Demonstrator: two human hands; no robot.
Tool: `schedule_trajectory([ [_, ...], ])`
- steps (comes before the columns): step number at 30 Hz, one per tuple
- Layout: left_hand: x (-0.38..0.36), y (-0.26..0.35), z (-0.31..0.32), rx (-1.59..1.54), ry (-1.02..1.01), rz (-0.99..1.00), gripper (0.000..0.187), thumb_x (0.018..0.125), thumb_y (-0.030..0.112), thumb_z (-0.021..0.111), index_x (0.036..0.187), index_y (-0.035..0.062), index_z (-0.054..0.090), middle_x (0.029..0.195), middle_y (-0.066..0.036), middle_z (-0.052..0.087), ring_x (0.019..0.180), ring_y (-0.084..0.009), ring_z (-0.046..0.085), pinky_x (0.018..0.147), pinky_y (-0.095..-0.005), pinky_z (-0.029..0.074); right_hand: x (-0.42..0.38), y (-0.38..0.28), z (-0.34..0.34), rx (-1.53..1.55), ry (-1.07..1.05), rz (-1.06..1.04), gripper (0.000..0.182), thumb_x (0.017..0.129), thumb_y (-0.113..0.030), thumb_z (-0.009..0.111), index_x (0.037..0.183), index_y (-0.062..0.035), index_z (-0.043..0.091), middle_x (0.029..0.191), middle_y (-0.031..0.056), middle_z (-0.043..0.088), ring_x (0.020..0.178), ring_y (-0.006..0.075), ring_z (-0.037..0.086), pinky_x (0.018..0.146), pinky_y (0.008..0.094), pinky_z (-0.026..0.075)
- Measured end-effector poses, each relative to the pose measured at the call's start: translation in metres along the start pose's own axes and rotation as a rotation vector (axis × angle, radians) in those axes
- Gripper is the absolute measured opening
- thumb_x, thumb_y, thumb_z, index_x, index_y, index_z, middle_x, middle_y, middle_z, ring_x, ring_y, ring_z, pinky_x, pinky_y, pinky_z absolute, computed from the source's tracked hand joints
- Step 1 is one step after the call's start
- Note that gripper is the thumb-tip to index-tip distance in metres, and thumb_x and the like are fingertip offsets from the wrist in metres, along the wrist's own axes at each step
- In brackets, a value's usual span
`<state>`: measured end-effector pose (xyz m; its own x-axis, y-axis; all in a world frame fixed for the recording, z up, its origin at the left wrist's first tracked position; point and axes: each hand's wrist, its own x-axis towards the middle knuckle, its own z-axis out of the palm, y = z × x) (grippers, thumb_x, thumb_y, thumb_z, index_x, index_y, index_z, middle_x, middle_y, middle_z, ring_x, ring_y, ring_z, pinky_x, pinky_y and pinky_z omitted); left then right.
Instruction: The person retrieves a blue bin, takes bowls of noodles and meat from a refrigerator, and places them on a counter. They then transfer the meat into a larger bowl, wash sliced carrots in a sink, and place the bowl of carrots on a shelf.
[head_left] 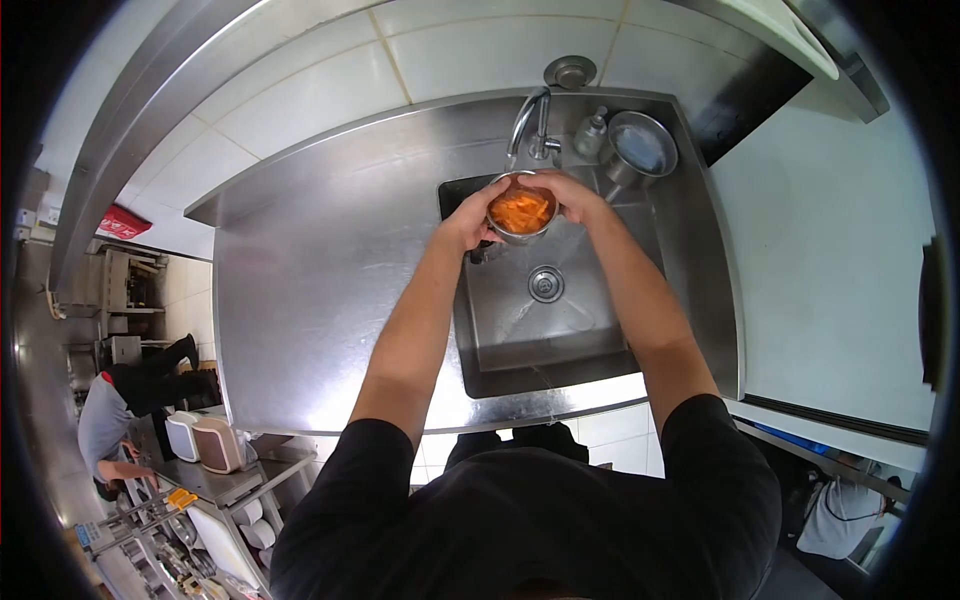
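Both arms reach out over the sink [520,345]. The left hand [462,222] and right hand [572,193] each wrap a side of a small steel bowl [520,214], held over the basin under the tap [528,118]. The bowl is full of orange shreds. Whether water runs I cannot tell. Rinsing seems under way, draining not yet done. Beyond, a pot [640,148] stands by the tap.

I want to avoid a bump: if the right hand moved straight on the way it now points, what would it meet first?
The right hand points toward the faucet while holding the metal bowl. Going straight on, it would probably meet the faucet base first, though depth is unclear from above.
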<state>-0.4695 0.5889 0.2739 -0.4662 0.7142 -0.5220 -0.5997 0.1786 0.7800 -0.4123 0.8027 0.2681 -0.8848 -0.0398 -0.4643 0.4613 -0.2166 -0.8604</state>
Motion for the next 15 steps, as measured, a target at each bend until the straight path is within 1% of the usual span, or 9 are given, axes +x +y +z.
schedule_trajectory([
  [2,0.002,-0.007,0.005,-0.055,0.085,0.045,0.065,0.098,0.064,0.052,0.143,0.0165,0.052,0.135,-0.006,0.063,0.117,-0.0221,0.064,0.095,-0.0475,0.052,-0.003,-0.007,0.011,-0.017,0.090,-0.094,0.048,0.093,-0.037,0.070,0.128,-0.0050,0.064,0.124,0.0105,0.068,0.114,0.0205,0.065,0.092,0.0344,0.052],
  [4,0.008,-0.013,0.007,-0.107,0.185,0.082,0.063,0.099,0.063,0.050,0.143,0.0178,0.052,0.137,-0.006,0.062,0.120,-0.0228,0.062,0.095,-0.0493,0.051,0.002,-0.004,0.018,-0.373,0.319,-0.263,0.047,0.093,-0.035,0.070,0.126,-0.0025,0.064,0.122,0.0123,0.068,0.113,0.0243,0.066,0.094,0.0361,0.051],
  [5,0.011,-0.015,0.005,-0.145,0.187,0.093,0.063,0.099,0.063,0.049,0.143,0.0182,0.052,0.137,-0.006,0.061,0.121,-0.0232,0.061,0.096,-0.0501,0.050,0.005,-0.001,0.022,-0.552,0.433,-0.347,0.047,0.092,-0.034,0.070,0.125,-0.0013,0.065,0.121,0.0132,0.069,0.112,0.0263,0.066,0.096,0.0369,0.051],
  [6,0.019,-0.021,0.000,-0.182,0.188,0.100,0.062,0.099,0.063,0.049,0.143,0.0187,0.052,0.137,-0.006,0.061,0.123,-0.0235,0.059,0.097,-0.0508,0.049,0.003,0.005,0.028,-0.794,0.587,-0.525,0.044,0.092,-0.029,0.067,0.125,0.0004,0.064,0.123,0.0149,0.067,0.115,0.0329,0.063,0.100,0.0424,0.049],
  [7,0.021,-0.023,0.000,-0.221,0.187,0.105,0.062,0.100,0.063,0.048,0.143,0.0191,0.052,0.138,-0.005,0.060,0.125,-0.0238,0.058,0.099,-0.0516,0.048,-0.008,0.008,0.038,-0.894,0.654,-0.666,0.043,0.091,-0.027,0.068,0.124,-0.0008,0.065,0.124,0.0144,0.065,0.114,0.0336,0.063,0.099,0.0429,0.049],
  [9,0.023,-0.025,0.000,-0.201,0.222,0.126,0.063,0.100,0.064,0.046,0.143,0.0186,0.051,0.137,-0.006,0.060,0.124,-0.0237,0.058,0.100,-0.0490,0.047,-0.033,0.012,0.060,-1.089,0.781,-0.959,0.041,0.089,-0.023,0.068,0.124,-0.0030,0.067,0.127,0.0133,0.063,0.113,0.0350,0.062,0.098,0.0437,0.050],
  [12,0.008,-0.025,0.009,-0.223,0.235,0.178,0.063,0.101,0.061,0.048,0.146,0.0180,0.047,0.136,-0.007,0.059,0.125,-0.0246,0.056,0.097,-0.0483,0.049,-0.061,0.014,0.086,-1.166,0.576,-0.910,0.052,0.088,-0.023,0.065,0.135,-0.0016,0.059,0.143,0.0189,0.052,0.128,0.0374,0.052,0.107,0.0457,0.045],
  [13,0.003,-0.025,0.014,-0.237,0.231,0.198,0.063,0.101,0.060,0.049,0.147,0.0178,0.045,0.137,-0.007,0.058,0.125,-0.0251,0.056,0.096,-0.0485,0.050,-0.057,0.019,0.087,-1.206,0.570,-0.821,0.057,0.088,-0.026,0.065,0.138,-0.0004,0.055,0.147,0.0208,0.048,0.133,0.0385,0.048,0.110,0.0453,0.042],
  [15,0.002,-0.030,0.022,-0.320,0.219,0.271,0.059,0.103,0.053,0.052,0.148,0.0158,0.046,0.137,-0.007,0.058,0.125,-0.0241,0.055,0.100,-0.0445,0.048,-0.049,0.029,0.090,-1.272,0.566,-0.639,0.068,0.089,-0.033,0.065,0.144,0.0021,0.047,0.155,0.0246,0.038,0.142,0.0408,0.039,0.117,0.0444,0.036],
])
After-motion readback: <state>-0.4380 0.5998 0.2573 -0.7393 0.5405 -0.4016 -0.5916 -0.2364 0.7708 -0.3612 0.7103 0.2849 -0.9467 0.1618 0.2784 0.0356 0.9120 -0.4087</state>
